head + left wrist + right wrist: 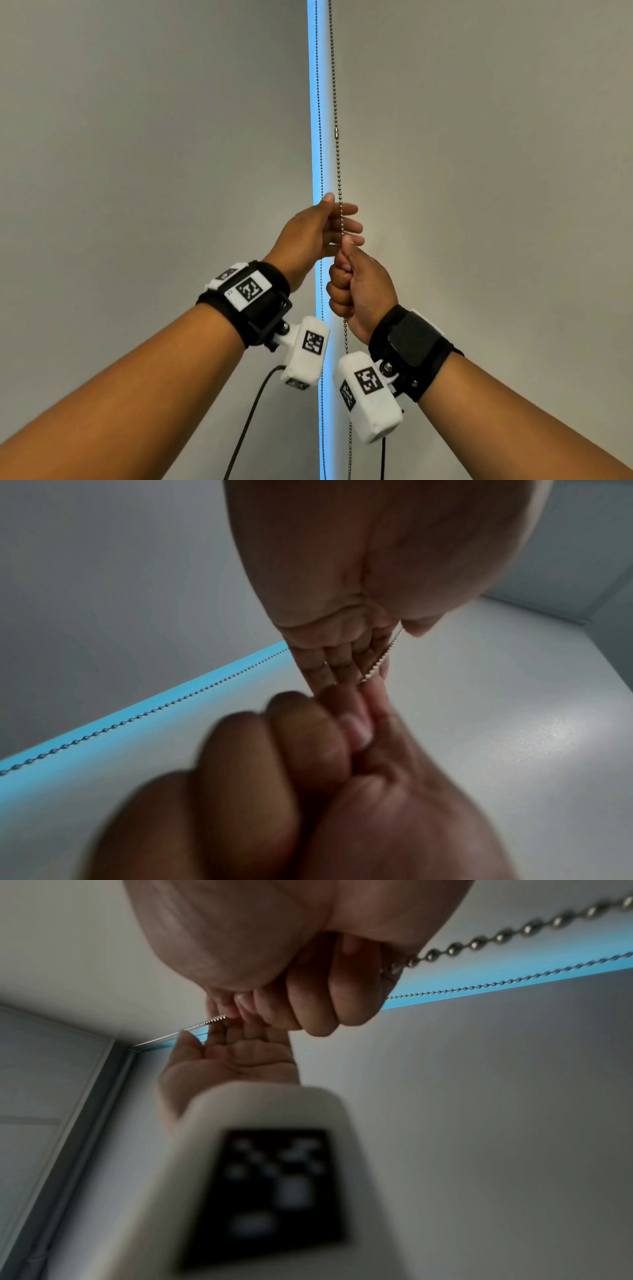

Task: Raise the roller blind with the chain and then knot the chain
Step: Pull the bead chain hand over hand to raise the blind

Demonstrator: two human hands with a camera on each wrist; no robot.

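A metal bead chain hangs in two strands by the bright blue gap (313, 102) between two grey roller blinds (479, 171). My right hand (352, 281) is a fist gripping the right strand (337, 164), which leaves the fist below (496, 938). My left hand (334, 222) sits just above it, fingers (325, 664) fairly straight and thumb raised, with the same strand (380, 661) running across the fingers, not clasped. The left strand (319, 137) hangs free in the gap (137, 718). A small connector link (337, 132) sits on the gripped strand above both hands.
Grey blind fabric (154, 137) fills the left side too. A window frame corner (103, 1096) shows near the top of the chain. Black cables (250, 421) dangle from the white wrist cameras (305, 353) below my hands.
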